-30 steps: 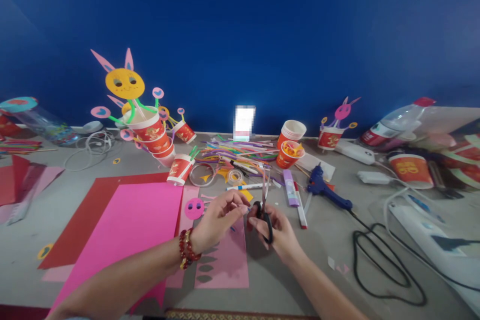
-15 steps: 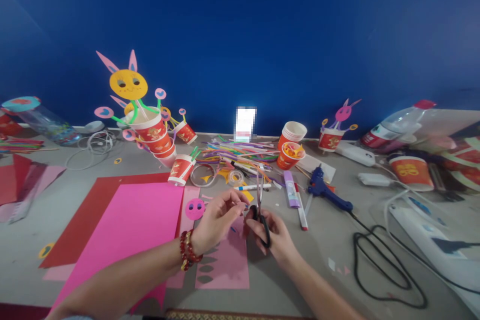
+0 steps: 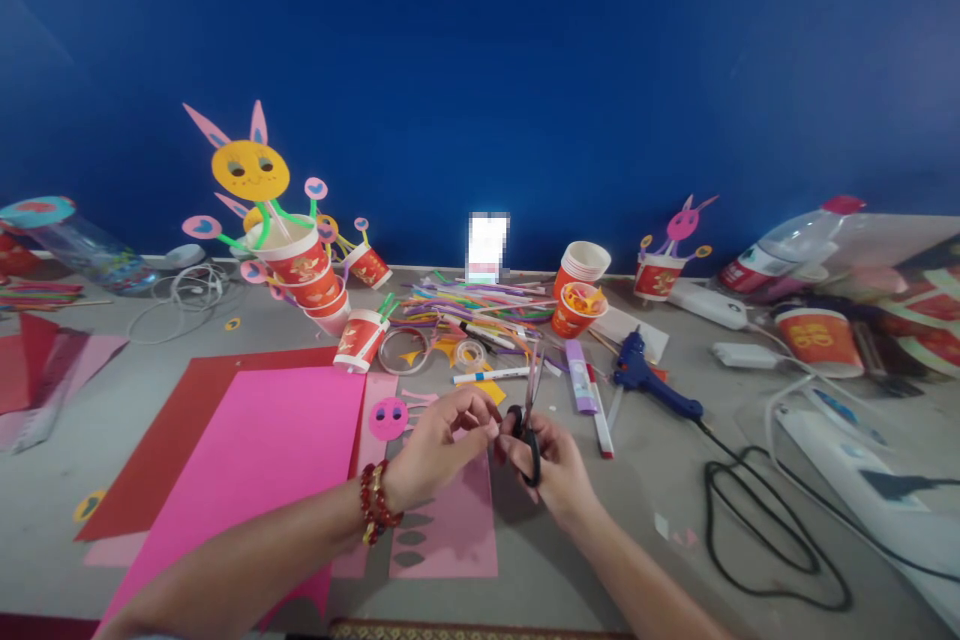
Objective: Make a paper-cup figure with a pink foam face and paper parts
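My right hand (image 3: 551,465) grips black-handled scissors (image 3: 529,415), blades pointing up and away over the table. My left hand (image 3: 439,440), with a red bead bracelet at the wrist, pinches a tiny scrap against the scissors; the scrap is too small to make out. Both hands hover above a light pink sheet (image 3: 450,525) with oval cut-outs. A pink round paper face (image 3: 388,417) lies just left of my left hand, beside a bright pink sheet (image 3: 262,460) on red card (image 3: 176,430).
A blue glue gun (image 3: 649,378) with a black cord (image 3: 757,520) lies right of the hands, near a purple glue stick (image 3: 579,375) and markers. Behind are red paper cups (image 3: 576,308), coloured straws (image 3: 480,305), tape rolls, a bunny cup craft (image 3: 259,190), a power strip (image 3: 847,460).
The scissors' blades tilted slightly from left to right and the hands shifted a little; both still work close together over the light pink sheet.
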A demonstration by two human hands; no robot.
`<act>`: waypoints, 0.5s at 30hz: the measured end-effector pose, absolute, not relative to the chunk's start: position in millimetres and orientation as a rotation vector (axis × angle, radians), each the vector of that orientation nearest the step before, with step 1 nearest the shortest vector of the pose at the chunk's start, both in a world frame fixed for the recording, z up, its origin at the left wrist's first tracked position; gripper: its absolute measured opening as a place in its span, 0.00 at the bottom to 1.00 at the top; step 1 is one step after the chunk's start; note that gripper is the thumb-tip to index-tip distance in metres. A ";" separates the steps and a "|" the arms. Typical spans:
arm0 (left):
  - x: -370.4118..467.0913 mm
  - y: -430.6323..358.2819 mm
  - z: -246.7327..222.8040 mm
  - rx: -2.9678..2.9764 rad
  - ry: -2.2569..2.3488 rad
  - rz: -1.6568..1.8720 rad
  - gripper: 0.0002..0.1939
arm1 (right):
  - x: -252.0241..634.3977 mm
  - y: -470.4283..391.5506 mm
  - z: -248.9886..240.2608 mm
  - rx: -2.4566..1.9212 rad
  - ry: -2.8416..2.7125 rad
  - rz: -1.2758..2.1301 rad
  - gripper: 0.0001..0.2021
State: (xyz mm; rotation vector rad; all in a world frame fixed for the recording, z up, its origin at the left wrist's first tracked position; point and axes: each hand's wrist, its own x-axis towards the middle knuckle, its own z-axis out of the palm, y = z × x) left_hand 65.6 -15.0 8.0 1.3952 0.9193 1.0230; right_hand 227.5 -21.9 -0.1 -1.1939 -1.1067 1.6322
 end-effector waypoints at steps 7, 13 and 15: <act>65.7 -15.4 7.6 1.367 0.933 1.073 0.08 | 227.4 -23.2 -0.7 -1.178 -1.163 1.644 0.19; 64.4 -15.7 7.6 1.406 0.912 0.980 0.06 | 232.1 -19.2 4.6 -1.207 -1.132 1.545 0.20; 63.6 -15.6 7.6 1.426 0.937 0.934 0.04 | 231.7 -19.3 4.0 -1.200 -1.148 1.552 0.20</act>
